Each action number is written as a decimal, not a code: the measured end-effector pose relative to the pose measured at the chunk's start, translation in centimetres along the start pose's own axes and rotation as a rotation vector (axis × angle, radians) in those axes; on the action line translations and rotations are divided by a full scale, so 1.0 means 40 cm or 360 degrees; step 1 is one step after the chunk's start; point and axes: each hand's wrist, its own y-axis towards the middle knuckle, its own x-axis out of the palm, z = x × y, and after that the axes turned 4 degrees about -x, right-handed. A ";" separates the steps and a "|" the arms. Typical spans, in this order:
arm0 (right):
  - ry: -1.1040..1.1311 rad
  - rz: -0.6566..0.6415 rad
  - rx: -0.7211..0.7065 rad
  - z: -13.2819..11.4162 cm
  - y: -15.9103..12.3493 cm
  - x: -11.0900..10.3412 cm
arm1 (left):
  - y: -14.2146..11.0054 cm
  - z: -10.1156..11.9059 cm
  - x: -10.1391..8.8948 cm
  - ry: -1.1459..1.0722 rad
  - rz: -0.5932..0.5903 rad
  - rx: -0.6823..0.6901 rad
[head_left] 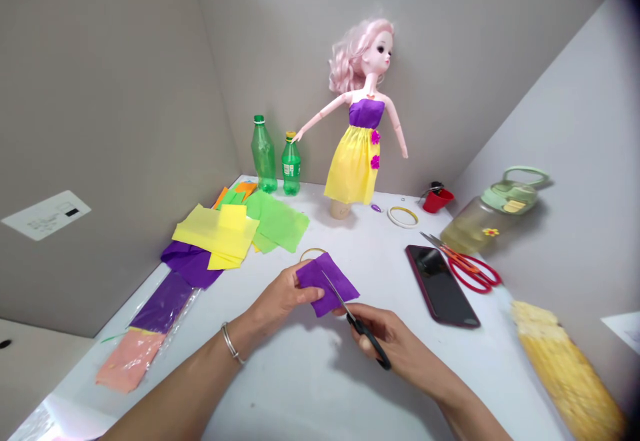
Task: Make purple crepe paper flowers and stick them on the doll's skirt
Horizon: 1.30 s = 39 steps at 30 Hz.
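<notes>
The left hand [277, 296] pinches a square of purple crepe paper [326, 286] while the right hand [387, 342] grips black-handled steel scissors [364, 336], their blade lying across the paper's near edge.

I'm working in what looks like a small craft booth: gray partition walls [100, 94] closing in a white surface [320, 228], with a white wall panel [47, 214] on the left side. Sheets of coloured tissue paper [215, 234], red-handled scissors [470, 268], a doll [363, 121] in a paper dress and green plastic bottles [263, 154] sit around me, plus a phone [440, 286] and a water jug [493, 218].
</notes>
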 end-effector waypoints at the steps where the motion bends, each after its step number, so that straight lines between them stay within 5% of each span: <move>1: 0.0005 0.0004 -0.0013 -0.001 0.000 0.001 | 0.000 0.000 0.002 -0.0009 0.0004 0.0002; 39: -0.0074 0.0185 -0.0040 0.006 0.002 0.009 | -0.006 0.019 0.015 -0.0027 0.0070 -0.0026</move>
